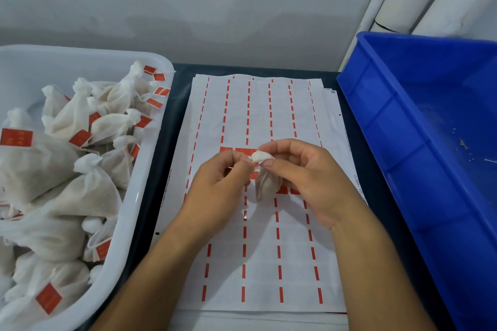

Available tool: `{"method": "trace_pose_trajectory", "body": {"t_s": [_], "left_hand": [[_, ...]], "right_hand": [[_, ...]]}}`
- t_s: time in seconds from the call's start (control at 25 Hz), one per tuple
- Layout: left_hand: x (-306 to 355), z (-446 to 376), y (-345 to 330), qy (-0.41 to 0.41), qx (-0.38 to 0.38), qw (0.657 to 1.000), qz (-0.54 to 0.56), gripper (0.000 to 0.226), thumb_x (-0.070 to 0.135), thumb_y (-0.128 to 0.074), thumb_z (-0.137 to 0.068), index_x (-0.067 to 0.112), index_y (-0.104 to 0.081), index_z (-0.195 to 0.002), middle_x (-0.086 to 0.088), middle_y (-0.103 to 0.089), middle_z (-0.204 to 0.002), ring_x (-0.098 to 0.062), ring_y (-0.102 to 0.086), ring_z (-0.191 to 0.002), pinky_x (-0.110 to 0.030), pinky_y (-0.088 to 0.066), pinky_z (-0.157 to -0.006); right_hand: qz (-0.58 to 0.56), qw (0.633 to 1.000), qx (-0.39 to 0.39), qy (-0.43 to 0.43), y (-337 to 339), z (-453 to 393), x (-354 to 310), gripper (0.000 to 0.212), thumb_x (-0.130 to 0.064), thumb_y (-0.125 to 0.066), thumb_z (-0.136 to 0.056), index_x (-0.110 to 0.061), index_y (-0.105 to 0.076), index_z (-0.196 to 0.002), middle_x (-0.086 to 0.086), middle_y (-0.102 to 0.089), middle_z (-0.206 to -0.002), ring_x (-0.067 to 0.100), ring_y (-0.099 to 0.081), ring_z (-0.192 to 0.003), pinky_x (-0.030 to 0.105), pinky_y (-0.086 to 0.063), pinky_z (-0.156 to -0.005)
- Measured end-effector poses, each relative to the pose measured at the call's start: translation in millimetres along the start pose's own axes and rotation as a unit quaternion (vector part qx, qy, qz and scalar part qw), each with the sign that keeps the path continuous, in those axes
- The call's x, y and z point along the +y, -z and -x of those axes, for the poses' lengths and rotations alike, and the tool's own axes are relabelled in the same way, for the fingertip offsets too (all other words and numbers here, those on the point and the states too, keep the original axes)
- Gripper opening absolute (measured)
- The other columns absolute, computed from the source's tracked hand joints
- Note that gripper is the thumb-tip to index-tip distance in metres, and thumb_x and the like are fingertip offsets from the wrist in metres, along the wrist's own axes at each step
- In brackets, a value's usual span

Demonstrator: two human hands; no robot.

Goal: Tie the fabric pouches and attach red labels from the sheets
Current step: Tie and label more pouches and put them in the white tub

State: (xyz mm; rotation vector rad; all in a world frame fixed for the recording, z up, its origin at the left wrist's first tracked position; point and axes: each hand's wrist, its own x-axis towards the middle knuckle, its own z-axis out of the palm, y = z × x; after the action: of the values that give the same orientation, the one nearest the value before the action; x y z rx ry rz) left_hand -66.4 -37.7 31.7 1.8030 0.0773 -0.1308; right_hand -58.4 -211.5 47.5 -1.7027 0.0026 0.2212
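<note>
A small white fabric pouch (265, 183) hangs above the label sheet (269, 115) in the middle of the table. My right hand (304, 183) pinches its gathered neck from the right. My left hand (217, 188) pinches a thin string at the neck from the left. A few red labels (243, 151) remain on the sheet just behind my fingers; most rows show only red remnants.
A white tub (145, 174) on the left is piled with several tied pouches bearing red labels. A blue plastic crate (376, 105) stands on the right with only crumbs inside. A grey wall rises behind the dark table.
</note>
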Motion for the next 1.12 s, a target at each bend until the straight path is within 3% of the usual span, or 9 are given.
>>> {"method": "trace_pose_trajectory", "body": {"t_s": [0.12,0.32,0.4,0.52,0.68,0.84,0.96,1.0,1.12], "left_hand": [[-0.4,0.2,-0.9,-0.005,0.001,1.000,-0.007,0.023,0.035,-0.052,-0.103,0.027,-0.068,-0.088,0.012,-0.068,-0.083,-0.004,-0.063,-0.083,-0.006,-0.051,-0.059],[2.9,3.0,-4.5,0.015,0.013,1.000,-0.025,0.024,0.035,-0.050,-0.105,0.026,-0.064,-0.087,0.021,-0.066,-0.078,0.010,-0.061,-0.075,0.000,-0.040,-0.050],[5.0,4.6,-3.9,0.027,0.013,0.999,-0.036,0.026,0.039,-0.051,-0.105,0.029,-0.065,-0.085,0.023,-0.066,-0.077,0.012,-0.062,-0.073,0.000,-0.039,-0.048],[9.4,5.2,-0.1,0.083,-0.035,0.996,-0.003,0.043,0.057,-0.048,-0.101,0.030,-0.075,-0.080,0.015,-0.072,-0.075,-0.002,-0.066,-0.063,-0.008,-0.046,-0.053],[13.0,6.3,-0.3,0.149,-0.163,0.966,0.133,0.057,0.066,-0.033,-0.099,0.035,-0.081,-0.100,0.003,-0.078,-0.099,-0.010,-0.067,-0.074,-0.024,-0.051,-0.066],[13.1,5.1,-2.2,0.156,-0.157,0.944,0.243,0.047,0.053,-0.043,-0.104,0.021,-0.076,-0.115,-0.014,-0.073,-0.117,-0.017,-0.070,-0.096,-0.029,-0.056,-0.077],[12.8,4.9,3.8,0.140,-0.145,0.928,0.313,0.042,0.029,-0.040,-0.107,0.005,-0.072,-0.119,-0.022,-0.069,-0.123,-0.025,-0.067,-0.112,-0.040,-0.053,-0.099],[13.2,4.0,6.1,0.154,-0.136,0.912,0.356,0.043,0.026,-0.040,-0.107,0.000,-0.072,-0.118,-0.023,-0.070,-0.121,-0.027,-0.067,-0.112,-0.040,-0.052,-0.100],[15.5,-0.3,11.5,0.189,-0.108,0.866,0.450,0.038,0.017,-0.041,-0.099,0.002,-0.076,-0.094,-0.019,-0.069,-0.110,-0.032,-0.061,-0.104,-0.036,-0.049,-0.081]], "right_hand": [[-0.004,1.000,0.010,0.016,0.6,-0.7,0.9,0.022,-0.017,-0.076,-0.092,-0.032,-0.076,-0.108,-0.011,-0.078,-0.103,0.010,-0.074,-0.100,0.028,-0.062,-0.086],[0.058,0.987,0.114,0.099,-0.3,2.0,-3.9,0.014,-0.030,-0.077,-0.091,-0.041,-0.075,-0.098,-0.027,-0.074,-0.099,-0.005,-0.070,-0.099,0.007,-0.053,-0.071],[0.063,0.981,0.137,0.122,-2.4,4.1,-7.0,0.012,-0.031,-0.076,-0.091,-0.042,-0.073,-0.097,-0.029,-0.073,-0.099,-0.007,-0.069,-0.097,0.005,-0.051,-0.067],[-0.008,0.977,0.147,0.156,-7.2,9.0,-14.1,0.011,-0.032,-0.073,-0.090,-0.037,-0.073,-0.101,-0.022,-0.076,-0.100,0.000,-0.073,-0.097,0.009,-0.054,-0.070],[-0.070,0.970,0.094,0.211,-11.7,18.0,-23.5,0.016,-0.027,-0.069,-0.090,-0.022,-0.073,-0.105,-0.004,-0.079,-0.096,0.015,-0.077,-0.093,0.017,-0.059,-0.073],[-0.077,0.975,0.000,0.209,-17.8,18.7,-20.3,0.013,-0.013,-0.069,-0.095,-0.020,-0.076,-0.104,0.005,-0.079,-0.092,0.023,-0.077,-0.088,0.026,-0.061,-0.076],[-0.042,0.979,-0.087,0.180,-24.4,17.4,-15.3,0.020,-0.005,-0.068,-0.095,-0.021,-0.078,-0.102,0.007,-0.079,-0.092,0.026,-0.077,-0.089,0.032,-0.062,-0.079],[-0.025,0.980,-0.102,0.171,-25.8,16.5,-13.8,0.020,-0.006,-0.069,-0.094,-0.022,-0.079,-0.102,0.006,-0.079,-0.092,0.026,-0.077,-0.089,0.034,-0.063,-0.080],[-0.006,0.988,-0.101,0.120,-22.4,12.7,-12.6,0.017,-0.012,-0.071,-0.092,-0.025,-0.079,-0.099,0.003,-0.079,-0.095,0.023,-0.078,-0.086,0.028,-0.061,-0.077]]}}
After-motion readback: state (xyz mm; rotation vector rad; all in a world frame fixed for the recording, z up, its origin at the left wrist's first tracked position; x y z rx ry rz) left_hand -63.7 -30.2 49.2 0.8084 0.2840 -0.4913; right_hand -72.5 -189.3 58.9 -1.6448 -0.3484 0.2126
